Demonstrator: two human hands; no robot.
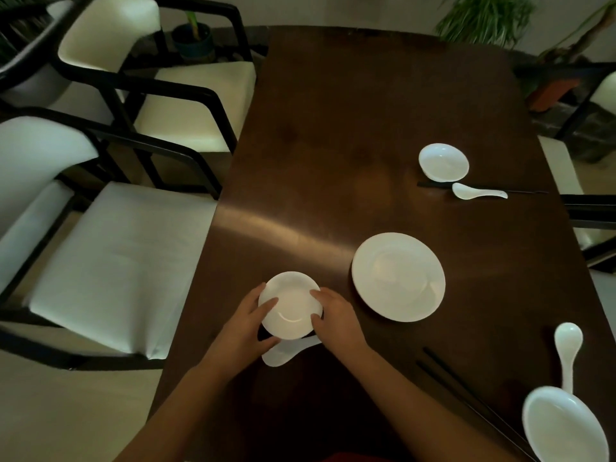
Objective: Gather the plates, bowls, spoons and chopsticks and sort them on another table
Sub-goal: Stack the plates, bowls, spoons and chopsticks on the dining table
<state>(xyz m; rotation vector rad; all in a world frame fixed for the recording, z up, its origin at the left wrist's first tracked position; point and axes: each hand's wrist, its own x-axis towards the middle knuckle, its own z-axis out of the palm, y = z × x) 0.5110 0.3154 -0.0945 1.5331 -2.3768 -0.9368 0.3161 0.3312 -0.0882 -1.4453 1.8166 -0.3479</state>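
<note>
A small white bowl [290, 306] is gripped from both sides near the table's left edge: my left hand [248, 323] holds its left rim and my right hand [333, 316] its right rim. A white spoon [286, 354] lies partly hidden right below it. To the right sits a large white plate [398, 276]. Farther back stand a second bowl [443, 161], a spoon [478, 191] and black chopsticks [433, 185]. At the near right are a third bowl [563, 426], a spoon [568, 351] and black chopsticks [473, 398].
The dark wooden table [333, 128] runs away from me. Two cream-cushioned chairs with black frames [116, 261] [196, 98] stand along its left side, another chair [593, 215] on the right. Potted plants [193, 38] stand at the far end.
</note>
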